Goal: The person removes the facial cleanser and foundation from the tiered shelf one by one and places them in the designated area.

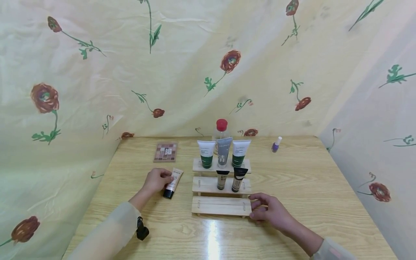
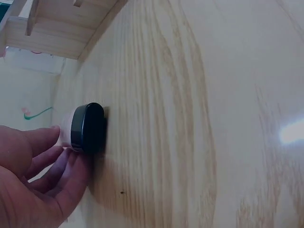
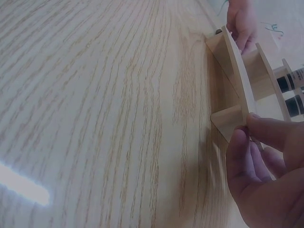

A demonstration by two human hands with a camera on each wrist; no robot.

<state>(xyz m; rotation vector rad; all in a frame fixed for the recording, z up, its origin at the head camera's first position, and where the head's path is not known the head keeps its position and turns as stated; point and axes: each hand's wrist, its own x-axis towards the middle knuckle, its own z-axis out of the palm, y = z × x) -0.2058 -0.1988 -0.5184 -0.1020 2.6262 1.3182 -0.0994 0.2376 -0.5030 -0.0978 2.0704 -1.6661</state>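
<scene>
My left hand (image 1: pixel 158 180) has its thumb and fingers about a pinkish squeeze tube (image 1: pixel 176 177) with a black cap, left of a stepped wooden display rack (image 1: pixel 221 206). The tube lies on the table with its cap toward me; that black cap (image 2: pixel 88 128) shows close up in the left wrist view. At the rack's lowest step, my right hand (image 1: pixel 268 210) pinches the right end of the board, seen also in the right wrist view as a wooden board (image 3: pixel 240 78) between thumb and fingers. Two small black-capped tubes (image 1: pixel 222 180) stand on the middle step.
Two white-and-green tubes (image 1: pixel 206 153) flank a grey tube (image 1: pixel 223 151) on the top step. Behind them stands a bottle with a red cap (image 1: pixel 221 125). An eyeshadow palette (image 1: pixel 165 152) lies back left; a purple nail polish bottle (image 1: pixel 275 146) stands back right. Flowered cloth (image 1: pixel 182 72) hangs behind.
</scene>
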